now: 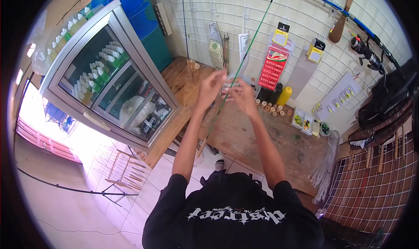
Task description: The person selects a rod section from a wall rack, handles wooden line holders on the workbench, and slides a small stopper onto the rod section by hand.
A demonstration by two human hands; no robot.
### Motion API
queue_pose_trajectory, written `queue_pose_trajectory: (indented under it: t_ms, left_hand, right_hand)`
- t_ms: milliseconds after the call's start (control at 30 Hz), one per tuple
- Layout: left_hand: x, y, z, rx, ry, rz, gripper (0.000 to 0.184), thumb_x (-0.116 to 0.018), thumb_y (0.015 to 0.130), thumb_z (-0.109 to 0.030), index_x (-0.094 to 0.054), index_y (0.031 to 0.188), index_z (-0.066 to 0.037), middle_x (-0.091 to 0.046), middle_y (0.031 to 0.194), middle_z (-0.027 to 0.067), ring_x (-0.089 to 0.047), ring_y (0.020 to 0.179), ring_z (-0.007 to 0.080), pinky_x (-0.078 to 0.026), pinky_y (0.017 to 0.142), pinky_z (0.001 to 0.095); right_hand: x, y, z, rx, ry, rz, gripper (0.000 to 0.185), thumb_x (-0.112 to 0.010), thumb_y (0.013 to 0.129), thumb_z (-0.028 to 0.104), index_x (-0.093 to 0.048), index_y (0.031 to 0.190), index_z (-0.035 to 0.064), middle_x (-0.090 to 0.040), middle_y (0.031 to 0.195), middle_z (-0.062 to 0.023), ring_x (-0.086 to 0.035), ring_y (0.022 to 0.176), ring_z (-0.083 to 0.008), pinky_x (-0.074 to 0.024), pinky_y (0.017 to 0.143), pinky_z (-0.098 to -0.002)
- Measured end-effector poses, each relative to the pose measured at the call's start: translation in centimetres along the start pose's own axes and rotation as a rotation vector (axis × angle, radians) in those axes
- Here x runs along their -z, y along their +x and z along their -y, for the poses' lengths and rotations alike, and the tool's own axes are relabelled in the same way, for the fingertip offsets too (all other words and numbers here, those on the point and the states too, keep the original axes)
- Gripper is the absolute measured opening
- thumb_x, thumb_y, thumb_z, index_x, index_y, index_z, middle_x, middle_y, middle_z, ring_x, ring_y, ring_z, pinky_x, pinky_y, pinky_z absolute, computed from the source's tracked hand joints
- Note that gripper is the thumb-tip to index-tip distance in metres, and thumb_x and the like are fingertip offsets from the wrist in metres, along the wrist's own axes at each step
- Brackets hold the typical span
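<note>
A thin green fishing rod (257, 30) slants between my hands, its lower end with a light wooden handle (201, 148) near the bench edge. My left hand (212, 88) is beside the rod, fingers bent and pinched together at their tips; whatever they hold is too fine to see. On the rod's other side is my right hand (242, 96), its fingers curled around or against the rod. Fine detail at the fingertips is blurred.
A glass cabinet (115, 74) with bottles stands left. On the wooden bench (257, 140) are wooden reels or corks (273, 108), a yellow bottle (284, 95) and small trays (302, 120). Tackle packets (274, 68) and a rod with reel (369, 54) hang on the wall grid. A rack (126, 170) stands on the floor.
</note>
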State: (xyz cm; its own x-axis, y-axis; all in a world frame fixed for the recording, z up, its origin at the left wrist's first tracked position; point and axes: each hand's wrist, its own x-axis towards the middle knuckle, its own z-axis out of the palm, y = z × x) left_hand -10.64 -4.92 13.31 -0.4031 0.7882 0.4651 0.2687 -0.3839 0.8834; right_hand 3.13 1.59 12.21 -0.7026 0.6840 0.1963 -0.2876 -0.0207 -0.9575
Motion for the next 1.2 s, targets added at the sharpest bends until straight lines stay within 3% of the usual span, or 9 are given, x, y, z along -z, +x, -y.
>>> queue_pose_trajectory:
  t_ms: [133,233,300,400,800,900,1200]
  left_hand:
    - [-0.1,-6.3,3.1,0.274,-0.011,0.322,0.031,-0.065,0.09,-0.018,-0.064,0.116,-0.002,-0.067,0.1,0.0045,-0.06,0.089,0.0087,-0.047,0.078,0.0239]
    - [-2.9,-9.9,4.6,0.329,-0.153,0.318,0.029,-0.067,0.087,-0.013,-0.065,0.114,-0.002,-0.068,0.101,0.0057,-0.061,0.09,0.009,-0.048,0.079,0.0236]
    - [-4.6,-11.2,6.4,0.355,-0.131,0.254,0.027,-0.07,0.084,-0.009,-0.067,0.11,-0.001,-0.07,0.099,0.0072,-0.064,0.088,0.0096,-0.049,0.079,0.0238]
    - [-7.0,-12.2,7.5,0.397,-0.009,0.326,0.025,-0.071,0.084,-0.009,-0.067,0.107,-0.001,-0.071,0.096,0.0076,-0.064,0.085,0.0091,-0.05,0.076,0.0231]
    - [-12.3,-10.4,9.5,0.29,0.126,0.287,0.02,-0.07,0.083,-0.006,-0.064,0.101,0.0,-0.069,0.086,0.0097,-0.065,0.078,0.011,-0.052,0.071,0.0253]
    - [-13.1,-10.0,10.9,0.311,0.113,0.289,0.019,-0.068,0.084,-0.004,-0.064,0.102,0.001,-0.069,0.086,0.011,-0.066,0.078,0.0124,-0.053,0.072,0.0262]
    - [-14.5,-7.0,13.2,0.175,0.005,0.358,0.021,-0.063,0.088,-0.005,-0.062,0.107,0.003,-0.069,0.087,0.0138,-0.068,0.082,0.0171,-0.054,0.073,0.03]
  right_hand:
    - [3.5,-0.8,3.3,0.138,-0.078,-0.113,0.024,-0.056,0.091,0.002,-0.044,0.111,0.0017,-0.07,0.094,-0.0175,-0.07,0.077,-0.0194,-0.0564,0.059,-0.0265]
    - [5.9,-1.5,4.3,0.19,-0.143,-0.138,0.026,-0.056,0.091,0.003,-0.042,0.112,0.0031,-0.07,0.094,-0.0174,-0.069,0.077,-0.0184,-0.0552,0.058,-0.0252]
    - [6.7,-2.2,5.0,0.166,-0.137,-0.151,0.026,-0.055,0.091,0.003,-0.044,0.115,0.0037,-0.07,0.094,-0.0162,-0.069,0.076,-0.0173,-0.0541,0.058,-0.0241]
    - [8.0,-3.1,5.3,0.197,-0.183,-0.205,0.028,-0.055,0.092,0.004,-0.047,0.118,0.0038,-0.07,0.094,-0.0145,-0.069,0.076,-0.0164,-0.053,0.057,-0.0236]
    - [11.7,-3.4,3.8,0.257,-0.321,-0.437,0.033,-0.056,0.092,0.004,-0.048,0.123,0.0036,-0.069,0.093,-0.0105,-0.068,0.075,-0.0144,-0.0504,0.056,-0.0227]
    - [12.5,-3.3,2.4,0.266,-0.366,-0.459,0.031,-0.056,0.094,0.01,-0.046,0.123,0.0052,-0.069,0.096,-0.0111,-0.068,0.077,-0.0155,-0.0527,0.059,-0.0234]
    - [13.1,-2.4,3.7,0.244,-0.453,-0.577,0.029,-0.056,0.094,0.009,-0.049,0.122,0.0059,-0.07,0.096,-0.0104,-0.068,0.079,-0.0138,-0.0502,0.059,-0.0226]
